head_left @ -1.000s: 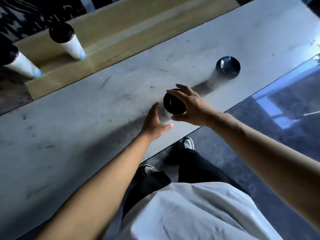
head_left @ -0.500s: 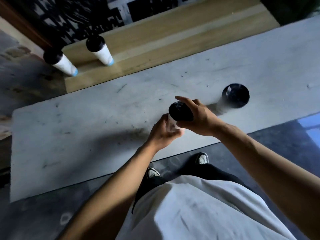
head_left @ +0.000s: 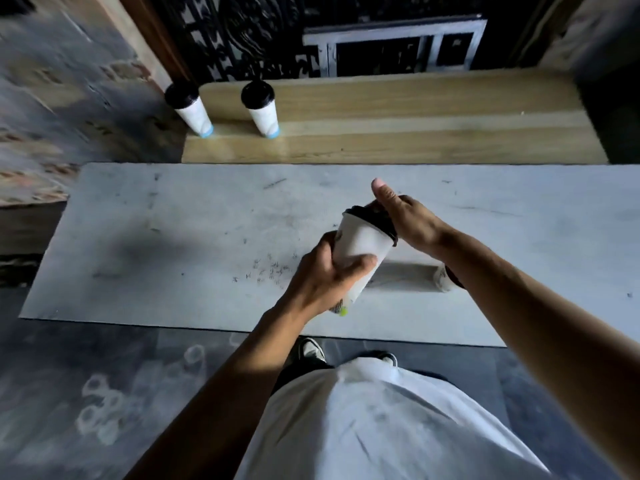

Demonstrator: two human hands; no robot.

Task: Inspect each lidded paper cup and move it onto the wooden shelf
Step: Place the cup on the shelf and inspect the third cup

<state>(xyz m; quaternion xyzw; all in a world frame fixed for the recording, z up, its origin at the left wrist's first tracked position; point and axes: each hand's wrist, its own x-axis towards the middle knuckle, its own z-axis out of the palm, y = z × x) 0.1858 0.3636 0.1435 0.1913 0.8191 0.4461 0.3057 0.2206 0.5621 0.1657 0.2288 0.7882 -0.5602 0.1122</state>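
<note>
White paper cup [head_left: 360, 251] tilted toward one o'clock above the table [head_left: 173, 237]; our left hand [head_left: 325, 282] wraps its body, right hand [head_left: 405, 220] grips the black lid [head_left: 372, 220], thumb up.

Dim, cool daylight on my marble table [head_left: 173, 237], soft shadow pooling at its left, my forearms dark, motion blur smearing the stone wall [head_left: 62, 98] and floor [head_left: 86, 393], wide-angle bending at the edges.
</note>
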